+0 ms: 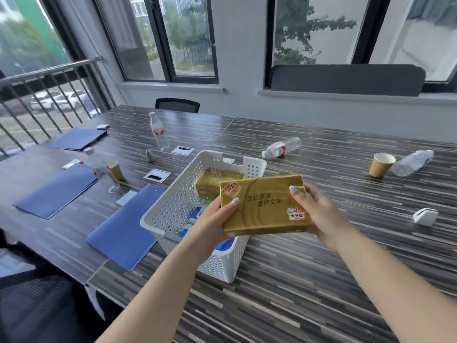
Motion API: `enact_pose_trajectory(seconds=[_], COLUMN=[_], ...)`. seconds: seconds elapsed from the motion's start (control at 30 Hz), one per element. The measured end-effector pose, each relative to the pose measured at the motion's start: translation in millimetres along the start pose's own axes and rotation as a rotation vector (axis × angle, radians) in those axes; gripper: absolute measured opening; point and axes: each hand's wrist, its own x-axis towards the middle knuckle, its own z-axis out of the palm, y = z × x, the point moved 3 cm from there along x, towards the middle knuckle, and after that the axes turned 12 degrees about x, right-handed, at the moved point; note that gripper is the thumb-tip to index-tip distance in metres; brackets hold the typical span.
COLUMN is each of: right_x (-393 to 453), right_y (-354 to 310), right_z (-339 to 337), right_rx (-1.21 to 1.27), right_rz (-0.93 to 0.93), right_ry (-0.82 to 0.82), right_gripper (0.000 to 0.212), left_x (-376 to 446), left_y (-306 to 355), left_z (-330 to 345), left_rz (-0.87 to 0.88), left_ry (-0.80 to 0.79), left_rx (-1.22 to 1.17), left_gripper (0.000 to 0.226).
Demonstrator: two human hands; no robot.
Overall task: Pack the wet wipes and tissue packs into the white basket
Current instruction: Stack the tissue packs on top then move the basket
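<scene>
Both hands, left hand [213, 220] and right hand [315, 208], grip one gold tissue pack [264, 205] by its ends, held above the near right of the white basket [173, 206]. Inside: another gold pack [212, 180] at the far end, blue-and-white packs [197, 214] nearer. No further packs visible on the table [321, 280]; packing appears nearly complete.

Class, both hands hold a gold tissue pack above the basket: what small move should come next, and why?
Probably lower the gold tissue pack, held by the left hand and right hand, into the white basket, beside the pack already inside.
</scene>
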Motion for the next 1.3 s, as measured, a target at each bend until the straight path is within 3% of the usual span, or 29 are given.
enact_pose_trajectory(seconds=[0.1,0.2,0.4,0.57,0.63,0.77,0.87,0.97,1.07,1.3], right_x=[4.0,7.5,18.5,34.3,45.8,69.5,90.1,106.0,114.2,120.2], right_y=[5.0,9.5,18.2,14.3,17.3,35.5,56.9,76.5,95.7,128.0], right_z=[-2.9,-2.8,14.9,45.4,60.5,97.5,125.1,138.5,140.9,133.0], right_rx=[-0.031,-0.058,0.014,0.121,0.132,0.142,0.116,0.089,0.074,0.03], right_rz=[0.072,0.113,0.139,0.191,0.206,0.219,0.214,0.24,0.318,0.562], right_ry=[-0.095,-0.147,-0.088,-0.007,0.042,0.14,0.188,0.238,0.298,0.438], right_gripper=[0.069,0.077,0.071,0.041,0.043,0.05,0.05,0.054,0.053,0.033], left_x=[-4.3,-7.9,-6.9,-7.0,-4.2,4.4,20.4,39.7,49.3,69.8], left_y=[-0.4,-3.2,1.9,2.1,-1.7,0.2,-4.9,-15.8,-32.1,-68.7], left_z=[2.0,-2.7,-24.2,-51.8,-68.2,-93.6,-109.7,-119.7,-123.4,-121.3], left_rz=[-0.022,-0.075,-0.155,-0.124,-0.142,-0.231,-0.318,-0.422,-0.583,-0.751], left_ry=[0.057,0.143,0.19,0.23,0.265,0.347,0.387,0.408,0.496,0.546], left_rx=[-0.024,-0.042,-0.069,-0.45,-0.645,-0.829,-0.839,-0.844,-0.751,-0.64], left_gripper=[0.033,0.031,0.028,0.056,0.065,0.035,0.037,0.066,0.081,0.072])
